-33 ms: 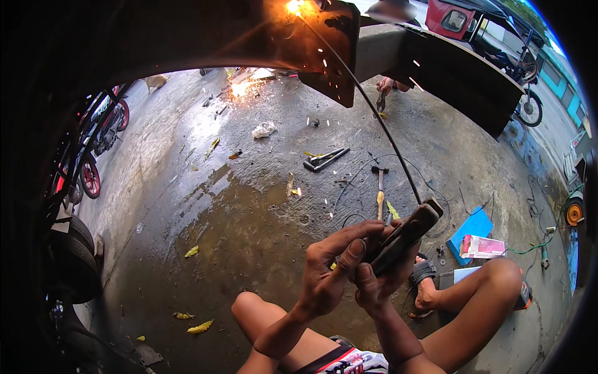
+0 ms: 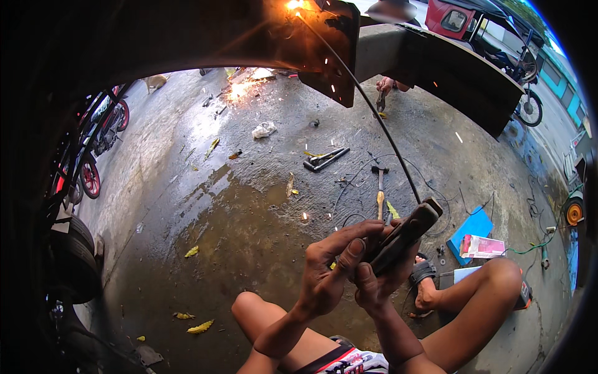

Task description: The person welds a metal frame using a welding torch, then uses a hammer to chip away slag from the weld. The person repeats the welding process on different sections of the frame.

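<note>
Above and left of the hands, the steel plate (image 2: 339, 56) glows where the thin electrode (image 2: 390, 135) meets it, so the step appears to be arc welding. The left hand (image 2: 328, 268) has its fingers curled around the electrode holder (image 2: 408, 234); the right hand (image 2: 381, 288) also closes on it. The next move probably calls for steady, slow feeding of the tip.
</note>
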`<state>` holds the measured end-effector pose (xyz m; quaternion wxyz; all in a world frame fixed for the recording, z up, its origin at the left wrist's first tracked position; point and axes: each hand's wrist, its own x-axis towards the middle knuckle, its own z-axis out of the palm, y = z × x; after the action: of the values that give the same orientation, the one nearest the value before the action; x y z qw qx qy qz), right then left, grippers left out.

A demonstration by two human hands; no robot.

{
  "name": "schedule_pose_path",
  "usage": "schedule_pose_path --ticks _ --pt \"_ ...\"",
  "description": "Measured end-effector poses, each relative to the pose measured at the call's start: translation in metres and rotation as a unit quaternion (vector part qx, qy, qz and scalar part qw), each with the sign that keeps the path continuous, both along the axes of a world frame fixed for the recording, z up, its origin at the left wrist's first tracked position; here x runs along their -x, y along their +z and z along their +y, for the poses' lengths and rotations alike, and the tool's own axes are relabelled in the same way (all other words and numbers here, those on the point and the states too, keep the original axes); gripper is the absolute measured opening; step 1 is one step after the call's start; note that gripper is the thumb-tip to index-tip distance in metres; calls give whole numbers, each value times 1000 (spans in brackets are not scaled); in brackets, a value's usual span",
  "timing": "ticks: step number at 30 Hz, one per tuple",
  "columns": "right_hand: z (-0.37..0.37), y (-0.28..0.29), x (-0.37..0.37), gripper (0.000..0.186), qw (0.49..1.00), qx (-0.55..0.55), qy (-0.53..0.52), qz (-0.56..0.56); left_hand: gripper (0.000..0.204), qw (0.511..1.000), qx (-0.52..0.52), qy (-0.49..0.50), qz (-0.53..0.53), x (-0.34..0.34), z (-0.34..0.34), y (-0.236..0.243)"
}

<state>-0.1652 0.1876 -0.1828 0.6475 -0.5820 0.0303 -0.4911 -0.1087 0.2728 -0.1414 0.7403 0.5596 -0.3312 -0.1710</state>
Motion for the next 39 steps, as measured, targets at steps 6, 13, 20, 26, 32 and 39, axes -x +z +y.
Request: schedule_pose_path --ticks 6,13,20,26,32,39 --pt "-7 5 -11 80 999 25 -21 9 51 999 32 -10 16 -10 -4 3" --pt "-6 7 -17 80 1000 12 -2 2 61 1000 26 -16 7 -14 -3 7" --pt "-3 8 -20 82 1000 -18 6 -17 61 1000 22 -8 1 -15 -4 7" --pt "-7 8 -17 87 1000 -4 5 11 61 1000 23 -9 3 -15 -5 8" --pt "-2 17 -16 96 998 -35 -10 57 52 999 47 -14 10 -15 -5 5" --pt "0 20 -17 93 998 -45 -13 44 45 998 60 -22 27 -14 -5 7"
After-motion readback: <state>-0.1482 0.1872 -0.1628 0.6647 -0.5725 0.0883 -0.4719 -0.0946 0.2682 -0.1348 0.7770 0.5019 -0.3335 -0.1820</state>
